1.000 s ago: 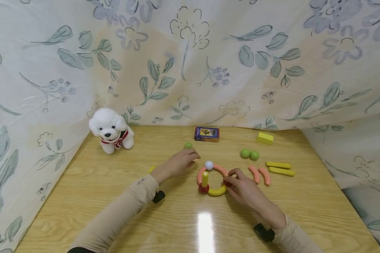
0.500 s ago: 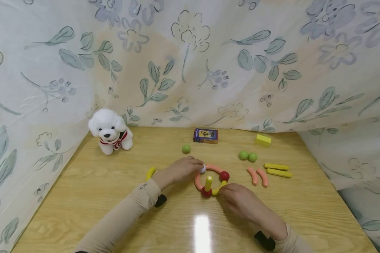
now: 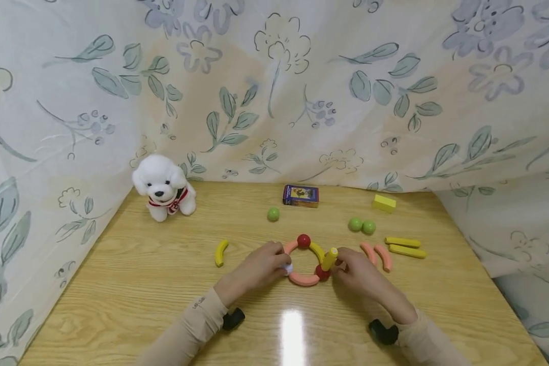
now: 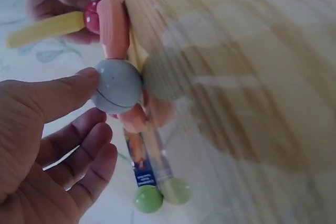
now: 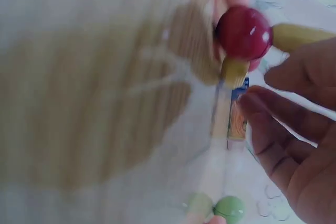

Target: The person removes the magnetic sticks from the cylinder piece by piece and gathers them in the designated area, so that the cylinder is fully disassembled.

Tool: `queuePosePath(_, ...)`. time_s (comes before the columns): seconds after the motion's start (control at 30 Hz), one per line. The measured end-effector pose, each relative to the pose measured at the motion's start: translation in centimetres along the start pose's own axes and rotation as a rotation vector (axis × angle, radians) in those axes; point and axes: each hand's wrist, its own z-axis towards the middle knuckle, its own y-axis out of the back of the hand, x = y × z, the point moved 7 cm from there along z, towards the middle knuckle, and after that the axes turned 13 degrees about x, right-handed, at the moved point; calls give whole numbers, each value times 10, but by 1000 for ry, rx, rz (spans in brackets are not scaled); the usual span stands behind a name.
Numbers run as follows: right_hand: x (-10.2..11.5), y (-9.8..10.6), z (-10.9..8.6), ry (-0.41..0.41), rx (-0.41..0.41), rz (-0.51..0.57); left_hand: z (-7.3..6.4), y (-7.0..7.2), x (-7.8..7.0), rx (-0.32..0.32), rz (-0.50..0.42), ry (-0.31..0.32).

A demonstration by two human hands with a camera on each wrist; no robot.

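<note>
A ring of curved pink sticks, a curved yellow stick and balls lies on the table. At its left my left hand pinches the white ball between thumb and index finger. A red ball sits at the ring's far side. Another red ball, on the right, carries an upright straight yellow stick. My right hand is beside that ball, thumb and fingers apart with nothing between them; in the right wrist view the thumb overlaps the upright stick.
A curved yellow stick lies left. Behind the ring are a green ball and a card box. Rightward lie two green balls, pink sticks, straight yellow sticks and a yellow block. A plush dog stands back left.
The ring has turned counterclockwise: the white ball came from the far side to the left, and the upright stick swung from lower left to right. My left hand came onto the white ball.
</note>
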Motion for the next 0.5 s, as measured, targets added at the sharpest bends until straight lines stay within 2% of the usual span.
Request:
queuePosePath(0.1, -2, -4, -1, -44, 29, 218, -2, 0, -1, -16, -15, 12)
queuePosePath(0.2, 3, -9, 3, -51, 52, 350, -4, 2, -1, -51, -11, 18)
queuePosePath(0.33, 8, -10, 8, -64, 18, 382, -4, 4, 0, -60, -25, 34)
queuePosePath(0.5, 10, -9, 7, -75, -1, 369, -1, 2, 0, -19, -62, 54)
